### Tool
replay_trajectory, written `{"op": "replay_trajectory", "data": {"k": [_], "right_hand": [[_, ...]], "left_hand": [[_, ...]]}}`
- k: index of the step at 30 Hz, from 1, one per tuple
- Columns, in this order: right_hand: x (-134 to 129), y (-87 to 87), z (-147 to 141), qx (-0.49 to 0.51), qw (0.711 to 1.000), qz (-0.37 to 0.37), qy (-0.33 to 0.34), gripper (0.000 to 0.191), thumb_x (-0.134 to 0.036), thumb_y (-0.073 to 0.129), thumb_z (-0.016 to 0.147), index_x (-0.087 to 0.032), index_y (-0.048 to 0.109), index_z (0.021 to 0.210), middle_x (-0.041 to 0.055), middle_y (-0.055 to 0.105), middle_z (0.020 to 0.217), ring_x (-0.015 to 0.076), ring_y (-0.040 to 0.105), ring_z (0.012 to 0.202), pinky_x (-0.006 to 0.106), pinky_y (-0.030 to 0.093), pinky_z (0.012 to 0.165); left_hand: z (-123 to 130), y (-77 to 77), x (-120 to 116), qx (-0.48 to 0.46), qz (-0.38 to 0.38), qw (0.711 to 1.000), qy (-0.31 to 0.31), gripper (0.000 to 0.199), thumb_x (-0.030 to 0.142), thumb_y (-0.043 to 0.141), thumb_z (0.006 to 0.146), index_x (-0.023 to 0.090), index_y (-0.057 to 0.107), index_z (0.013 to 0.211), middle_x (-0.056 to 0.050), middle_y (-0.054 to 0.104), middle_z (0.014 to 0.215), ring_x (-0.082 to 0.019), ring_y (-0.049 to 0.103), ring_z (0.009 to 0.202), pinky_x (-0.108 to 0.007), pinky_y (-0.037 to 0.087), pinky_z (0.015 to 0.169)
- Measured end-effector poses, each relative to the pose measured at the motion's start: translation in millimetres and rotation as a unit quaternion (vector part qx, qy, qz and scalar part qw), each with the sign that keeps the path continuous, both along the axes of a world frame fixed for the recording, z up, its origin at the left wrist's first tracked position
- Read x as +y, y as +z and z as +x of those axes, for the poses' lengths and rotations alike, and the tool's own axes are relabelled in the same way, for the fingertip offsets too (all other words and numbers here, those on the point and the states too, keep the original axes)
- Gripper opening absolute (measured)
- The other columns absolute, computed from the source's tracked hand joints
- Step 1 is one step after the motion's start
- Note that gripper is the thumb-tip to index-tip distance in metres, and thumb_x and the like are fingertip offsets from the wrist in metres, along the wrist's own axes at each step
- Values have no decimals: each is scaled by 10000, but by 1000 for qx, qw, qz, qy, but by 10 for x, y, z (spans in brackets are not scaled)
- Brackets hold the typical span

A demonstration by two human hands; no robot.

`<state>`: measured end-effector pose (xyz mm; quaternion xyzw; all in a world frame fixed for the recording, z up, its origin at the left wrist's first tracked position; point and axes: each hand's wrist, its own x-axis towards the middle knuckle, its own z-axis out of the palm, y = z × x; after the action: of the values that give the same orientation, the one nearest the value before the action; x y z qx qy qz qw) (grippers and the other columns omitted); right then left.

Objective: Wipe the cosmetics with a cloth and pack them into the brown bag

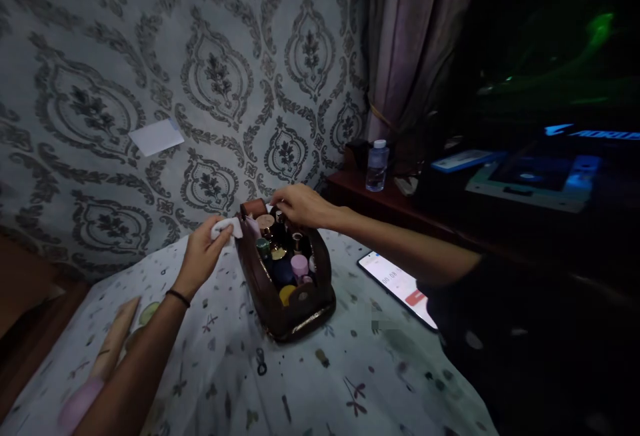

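A dark brown makeup bag (pixel 255 303) with a zip stands open on the patterned bed sheet. Inside it are several cosmetics, among them a pink-capped jar (pixel 299 265), a yellow round item (pixel 287 295), a green-capped bottle (pixel 263 247) and a gold-topped item (pixel 265 223). My left hand (pixel 203 249) pinches a folded white cloth (pixel 220 228) against the bag's left rim. At the bag's far end, my right hand (pixel 300 205) curls its fingers down over the opening. Its fingertips are partly hidden, and I cannot make out what they grip.
Right of the bag lies a lit phone (pixel 395 286), partly under my right arm. A water bottle (pixel 377 166) stands on the dark red ledge (pixel 345 186). A wooden-looking strip (pixel 117 333) and a pink rounded item (pixel 80 404) lie at left. Patterned wallpaper (pixel 217 76) rises behind.
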<state>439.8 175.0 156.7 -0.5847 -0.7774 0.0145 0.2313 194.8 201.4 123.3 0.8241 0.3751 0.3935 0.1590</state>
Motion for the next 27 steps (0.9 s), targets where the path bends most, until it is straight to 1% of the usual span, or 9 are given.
{"op": "replay_trajectory", "data": {"k": [4,6,8,12,15,17,20,24,27], "right_hand": [[-334,12,18,104,993,34,43,269,-138,509,863,-152,745,991,52,745,845,183,669,797,268,460,723],[-557,-24,-47,171,981,38,83,243,-214,529,873,-184,748,973,33,748,857,178,668,765,266,465,676],[-786,-107,-172,226,965,35,127,244,-303,537,886,-218,747,974,39,752,895,184,675,750,279,478,654],[-1151,-438,-574,241,941,-66,227,243,-364,532,897,-289,745,987,63,761,862,217,697,728,321,505,635],[-1283,-788,-954,200,928,-126,289,240,-334,527,901,-289,746,989,82,768,943,241,717,835,343,523,732],[-1292,-1000,-1199,163,924,-166,305,261,-299,500,907,-268,746,987,84,769,947,246,716,849,350,514,763],[-1223,-1210,-1513,127,915,-218,315,276,-244,484,894,-226,746,981,73,765,876,222,698,745,317,489,686],[-1066,-1342,-1847,159,900,-253,316,259,-216,504,868,-183,746,955,50,741,781,187,664,696,268,464,625],[-910,-1434,-2096,196,905,-241,290,256,-203,520,861,-165,733,998,56,741,831,183,670,748,269,485,674]], "left_hand": [[-327,-117,-327,-94,-80,991,45,301,450,588,848,199,583,1014,10,598,846,-125,534,658,-226,442,592],[-507,-263,-533,-99,-118,986,67,357,449,589,847,210,570,1111,8,605,888,-112,522,614,-224,438,555],[-686,-459,-739,-67,-151,983,76,335,443,565,863,206,591,1099,11,611,842,-116,519,594,-230,431,544],[-1029,-875,-1086,-4,-155,984,92,266,405,512,893,191,630,1000,-37,676,925,-191,613,842,-293,475,753],[-1256,-1067,-1283,10,-164,978,125,253,372,473,914,192,618,1016,-39,678,930,-196,614,857,-302,469,783],[-1382,-1111,-1388,14,-164,975,150,241,356,470,916,193,611,1023,-35,668,929,-189,606,842,-293,463,766],[-1537,-1084,-1499,-16,-184,968,172,243,374,488,906,194,607,1017,-23,653,891,-174,589,774,-265,450,672],[-1733,-993,-1535,-156,-195,946,206,269,419,575,844,181,622,961,-8,638,834,-144,568,701,-232,436,612],[-1909,-956,-1490,-275,-168,906,273,290,425,631,795,183,610,955,21,594,760,-106,517,605,-206,399,547]]}}
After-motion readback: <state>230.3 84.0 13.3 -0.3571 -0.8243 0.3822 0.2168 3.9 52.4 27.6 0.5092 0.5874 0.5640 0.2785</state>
